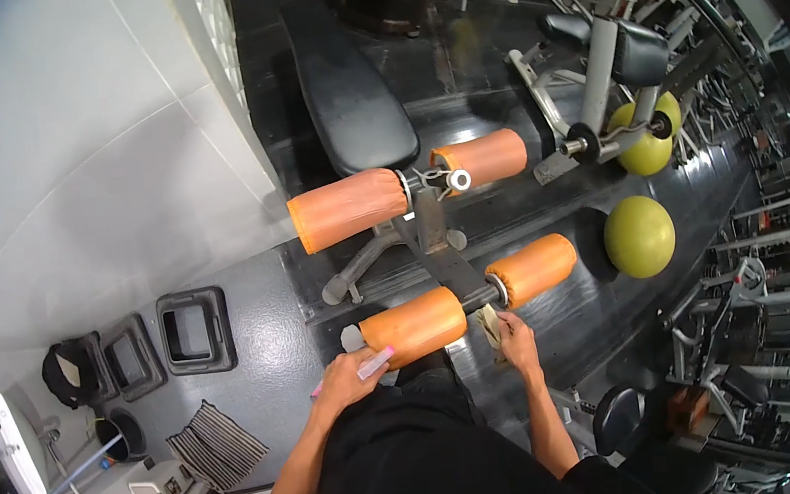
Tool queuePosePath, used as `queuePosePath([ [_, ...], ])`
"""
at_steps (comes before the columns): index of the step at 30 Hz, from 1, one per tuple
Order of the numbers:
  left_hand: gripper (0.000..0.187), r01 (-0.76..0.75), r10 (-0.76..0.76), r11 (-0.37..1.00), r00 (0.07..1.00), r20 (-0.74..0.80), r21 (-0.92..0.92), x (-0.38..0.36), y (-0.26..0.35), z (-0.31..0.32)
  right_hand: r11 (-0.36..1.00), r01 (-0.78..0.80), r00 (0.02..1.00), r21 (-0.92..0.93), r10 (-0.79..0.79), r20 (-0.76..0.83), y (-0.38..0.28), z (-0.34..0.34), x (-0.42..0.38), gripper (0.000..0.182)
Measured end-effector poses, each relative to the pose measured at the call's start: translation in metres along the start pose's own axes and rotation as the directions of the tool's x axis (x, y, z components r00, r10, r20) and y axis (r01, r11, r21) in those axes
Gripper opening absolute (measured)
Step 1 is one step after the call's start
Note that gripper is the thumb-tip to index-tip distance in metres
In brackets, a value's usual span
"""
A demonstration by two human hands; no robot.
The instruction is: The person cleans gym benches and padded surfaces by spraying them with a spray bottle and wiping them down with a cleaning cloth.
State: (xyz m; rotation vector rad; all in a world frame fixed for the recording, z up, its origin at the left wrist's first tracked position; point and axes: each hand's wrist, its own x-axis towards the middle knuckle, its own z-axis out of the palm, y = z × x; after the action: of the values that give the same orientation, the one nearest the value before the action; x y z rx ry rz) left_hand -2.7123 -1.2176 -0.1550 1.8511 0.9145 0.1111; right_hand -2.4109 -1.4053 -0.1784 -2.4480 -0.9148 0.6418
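Note:
My left hand (pixel 346 383) is closed around a slim pink-and-white object (pixel 374 363), whose exact kind I cannot make out. It is at the left end of the near orange padded roller (pixel 414 327). In my right hand (pixel 517 339) is a beige cloth (pixel 493 326), pinched just below the bar between this roller and the orange roller (pixel 534 269) to its right. Two more orange rollers, one on the left (pixel 349 210) and one on the right (pixel 481 162), sit farther up the black weight bench (pixel 360 105).
Two yellow exercise balls, one nearer (pixel 639 236) and one behind (pixel 644 151), stand to the right, beside gym machines (pixel 593 77). A white wall (pixel 124 113) runs along the left. Black trays (pixel 221 327), a striped mat (pixel 216 447) and a sink (pixel 21 446) lie lower left.

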Motion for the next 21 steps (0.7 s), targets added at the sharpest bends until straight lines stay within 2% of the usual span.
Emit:
queuePosePath([
  [2, 0.024, -0.052, 0.053, 0.997, 0.998, 0.017, -0.054, 0.004, 0.001, 0.006, 0.993, -0.043, 0.982, 0.106, 0.061, -0.179, -0.009, 0.007, -0.014, 0.026],
  [4, 0.023, -0.057, 0.054, 0.997, 0.996, 0.065, 0.051, 0.006, 0.005, 0.011, 0.981, -0.064, 0.976, 0.183, 0.099, -0.192, -0.021, 0.018, -0.019, 0.028],
  [5, 0.023, -0.061, 0.058, 0.997, 0.996, 0.069, 0.055, 0.006, 0.003, 0.013, 0.983, 0.030, 0.963, 0.180, 0.019, -0.267, -0.031, 0.025, -0.018, 0.029],
  [6, 0.021, -0.114, 0.114, 0.993, 0.993, 0.011, 0.021, 0.005, -0.001, 0.016, 0.978, 0.123, 0.939, 0.170, -0.059, -0.340, -0.044, 0.032, -0.017, 0.031],
  [7, 0.020, -0.167, 0.167, 0.986, 0.985, -0.049, -0.008, 0.003, -0.004, 0.017, 0.974, 0.164, 0.937, 0.156, -0.104, -0.333, -0.059, 0.039, -0.014, 0.033],
  [8, 0.020, -0.168, 0.168, 0.986, 0.985, -0.046, -0.002, 0.001, -0.007, 0.013, 0.968, 0.205, 0.934, 0.144, -0.150, -0.325, -0.076, 0.046, -0.008, 0.034],
  [10, 0.021, -0.069, 0.067, 0.996, 0.997, -0.036, -0.054, -0.005, -0.012, 0.003, 0.963, 0.269, 0.930, -0.014, -0.263, -0.258, -0.112, 0.063, 0.002, 0.037],
  [11, 0.020, 0.018, -0.020, 0.998, 0.999, -0.038, -0.055, -0.009, -0.009, -0.005, 0.945, 0.324, 0.930, -0.042, -0.326, -0.172, -0.121, 0.083, 0.010, 0.036],
  [12, 0.020, 0.018, -0.020, 0.999, 0.999, -0.037, -0.050, -0.012, -0.016, -0.008, 0.923, 0.380, 0.919, -0.066, -0.384, -0.084, -0.128, 0.102, 0.016, 0.036],
  [14, 0.018, 0.042, -0.064, 0.987, 0.988, -0.140, -0.156, -0.016, -0.040, -0.009, 0.816, 0.558, 0.809, -0.152, -0.493, 0.319, -0.147, 0.122, 0.018, 0.035],
  [15, 0.018, 0.035, -0.070, 0.983, 0.978, -0.196, -0.178, -0.016, -0.042, -0.012, 0.816, 0.559, 0.808, -0.149, -0.496, 0.317, -0.146, 0.125, 0.018, 0.035],
  [17, 0.019, 0.038, -0.079, 0.982, 0.972, -0.221, -0.184, -0.021, -0.048, -0.017, 0.644, 0.752, 0.644, -0.140, -0.674, 0.361, -0.142, 0.129, 0.019, 0.032],
  [18, 0.020, 0.043, -0.091, 0.979, 0.966, -0.240, -0.199, -0.023, -0.046, -0.020, 0.641, 0.754, 0.642, -0.141, -0.675, 0.363, -0.136, 0.121, 0.023, 0.032],
  [20, 0.022, 0.065, -0.105, 0.981, 0.970, -0.218, -0.185, -0.026, -0.048, -0.023, 0.683, 0.693, 0.716, -0.233, -0.612, 0.336, -0.114, 0.091, 0.033, 0.031],
  [21, 0.022, 0.023, -0.062, 0.982, 0.977, -0.202, -0.188, -0.027, -0.047, -0.023, 0.678, 0.696, 0.713, -0.235, -0.613, 0.341, -0.111, 0.081, 0.032, 0.031],
])
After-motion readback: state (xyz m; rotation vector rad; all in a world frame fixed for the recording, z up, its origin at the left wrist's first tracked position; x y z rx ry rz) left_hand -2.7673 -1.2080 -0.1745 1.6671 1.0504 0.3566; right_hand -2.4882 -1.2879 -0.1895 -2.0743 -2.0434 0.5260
